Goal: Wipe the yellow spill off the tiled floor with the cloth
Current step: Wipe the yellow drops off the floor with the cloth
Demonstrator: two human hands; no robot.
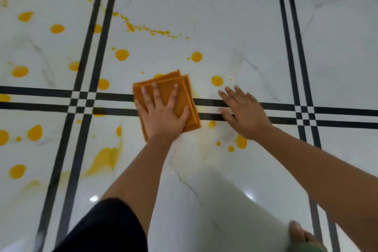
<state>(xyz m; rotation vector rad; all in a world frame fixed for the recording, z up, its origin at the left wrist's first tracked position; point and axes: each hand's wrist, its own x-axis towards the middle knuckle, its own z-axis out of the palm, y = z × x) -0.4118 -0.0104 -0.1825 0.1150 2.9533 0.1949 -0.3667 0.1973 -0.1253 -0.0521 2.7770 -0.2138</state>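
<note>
Fingers (154, 93) of my left hand (163, 116) are spread flat and pressed down on the folded orange cloth (184, 98), not curled around it; my right hand (243, 114) lies open too, palm down on the bare floor just beside the cloth, holding nothing and steadying me.

Around them, the white marble-look tiled floor (245, 26) takes up nearly everything, crossed by paired black border lines (41, 98); the cloth sits across one such pair, near the middle of the view. The yellow spill (122, 54) is scattered widely; round drops lie beyond the cloth and on both sides of it, a thin dribbled trail (147, 28) runs farther away, and a thinned smear (106, 159) sits nearer me on the left. Small drops (241, 141) rest close under my right wrist. By my judgement most of the job remains, since only a faint yellowish haze beside the cloth looks wiped.

The cloth looks soft, light and limp, folded into several layers, so I judge it will bunch or unfold if dragged by an edge; a flat palm in its centre, with fingers fanned toward the far corners, should keep it square. The glossy tile looks slick, so the liquid may streak rather than lift unless I press firmly.
</note>
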